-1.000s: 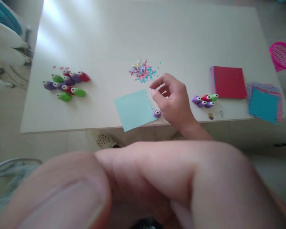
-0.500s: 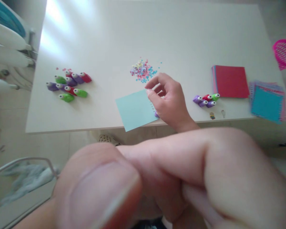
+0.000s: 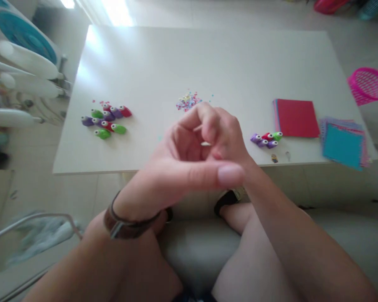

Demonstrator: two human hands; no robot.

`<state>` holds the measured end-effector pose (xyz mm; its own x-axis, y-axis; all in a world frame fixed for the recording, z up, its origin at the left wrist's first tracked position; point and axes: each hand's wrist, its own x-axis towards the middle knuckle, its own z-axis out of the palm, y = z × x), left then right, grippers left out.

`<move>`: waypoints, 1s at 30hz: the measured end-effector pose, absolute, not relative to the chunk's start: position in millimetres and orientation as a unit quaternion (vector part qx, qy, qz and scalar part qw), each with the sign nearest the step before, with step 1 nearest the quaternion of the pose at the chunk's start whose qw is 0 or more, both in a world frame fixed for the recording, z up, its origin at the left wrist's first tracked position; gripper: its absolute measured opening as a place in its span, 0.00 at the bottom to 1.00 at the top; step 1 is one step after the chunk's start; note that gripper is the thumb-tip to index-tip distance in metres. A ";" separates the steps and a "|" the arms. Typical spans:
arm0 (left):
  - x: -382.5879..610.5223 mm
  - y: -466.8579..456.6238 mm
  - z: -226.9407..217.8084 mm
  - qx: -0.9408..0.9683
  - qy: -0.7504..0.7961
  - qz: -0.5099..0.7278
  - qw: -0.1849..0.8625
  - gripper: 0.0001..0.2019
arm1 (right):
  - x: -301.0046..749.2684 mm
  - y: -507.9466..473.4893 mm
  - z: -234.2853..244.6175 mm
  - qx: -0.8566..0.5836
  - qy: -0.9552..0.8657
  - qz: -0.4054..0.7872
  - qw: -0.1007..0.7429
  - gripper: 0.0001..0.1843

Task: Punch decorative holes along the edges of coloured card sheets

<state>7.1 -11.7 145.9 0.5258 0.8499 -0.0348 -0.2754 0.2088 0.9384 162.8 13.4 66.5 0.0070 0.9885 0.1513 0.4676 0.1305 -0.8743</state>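
My left hand, with a brown-strapped band at its wrist, is raised in front of the camera. Its thumb sticks out to the right, apart from loosely curled fingers, and I see nothing in it. Behind it is my right hand; its fingertips are mostly covered, so I cannot make out its grip. The light blue paper sheet is almost wholly hidden behind both hands. Just beyond them lies a pile of small coloured paper bits.
Small purple, green and red craft punches with white round tops stand at the left; a smaller group is at the right. Beside that are a red-topped paper stack, blue-topped sheets with punched edges and a pink basket.
My left hand has moved away from right before the camera, toward the table and over my right hand. The view has shifted, and the light blue paper is now covered.
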 end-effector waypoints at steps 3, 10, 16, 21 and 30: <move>7.1 10.1 123.6 0.548 0.344 0.397 0.651 0.24 | 174.7 13.2 58.5 -0.605 -0.625 0.327 0.369 0.01; -21.9 48.6 45.3 0.652 0.488 0.297 0.497 0.13 | 199.6 2.7 32.2 -0.603 -0.728 0.293 0.142 0.09; -12.0 49.1 19.4 0.776 0.470 0.204 0.368 0.02 | 203.8 -0.7 17.5 -0.595 -0.740 0.308 0.063 0.09; -2.0 51.8 8.8 0.820 0.455 0.123 0.323 0.11 | 204.1 2.8 13.2 -0.594 -0.731 0.331 0.058 0.10; -2.7 54.4 -9.2 0.862 0.448 0.078 0.226 0.34 | 208.3 3.5 17.2 -0.591 -0.720 0.360 0.055 0.12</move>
<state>-2.7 54.4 -9.2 0.5868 0.8068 -0.0684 0.7366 -0.4968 0.4590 208.3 3.5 17.2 -0.2959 0.8906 -0.3455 0.8109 0.0430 -0.5836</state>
